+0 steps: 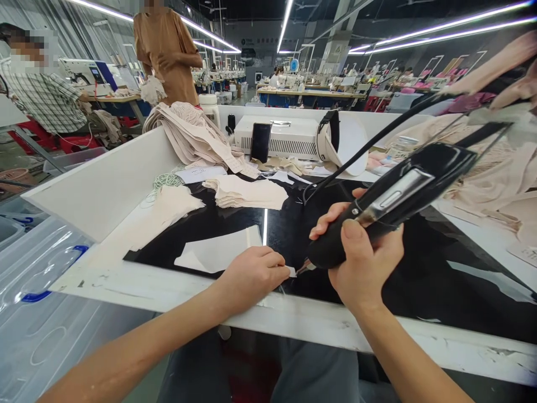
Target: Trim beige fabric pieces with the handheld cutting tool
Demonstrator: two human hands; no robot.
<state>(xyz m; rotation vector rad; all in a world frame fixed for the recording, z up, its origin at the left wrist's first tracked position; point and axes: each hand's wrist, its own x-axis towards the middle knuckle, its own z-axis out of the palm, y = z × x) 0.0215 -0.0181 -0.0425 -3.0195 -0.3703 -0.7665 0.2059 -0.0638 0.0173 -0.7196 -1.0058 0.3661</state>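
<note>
My right hand [364, 257] is wrapped round a black corded hand tool [403, 184] with a silver side piece, its narrow metal tip pointing down to the left. The tip is close to the end of a small white strip [291, 271], which my left hand [255, 274] pinches on the glossy black sheet [419, 274]. Whether tip and strip touch, I cannot tell. Beside my left hand lies a flat white piece [218, 252], partly covered by it. Farther back is a stack of cream fabric pieces [251, 192].
A white box [277, 137] with vents, a phone [260, 141] and draped fabric strips [193, 134] stand at the back. The tool's black cord [377, 137] arches above the table. Another person's hand [516, 92] is at upper right. Clear plastic bins [46, 336] stand at left.
</note>
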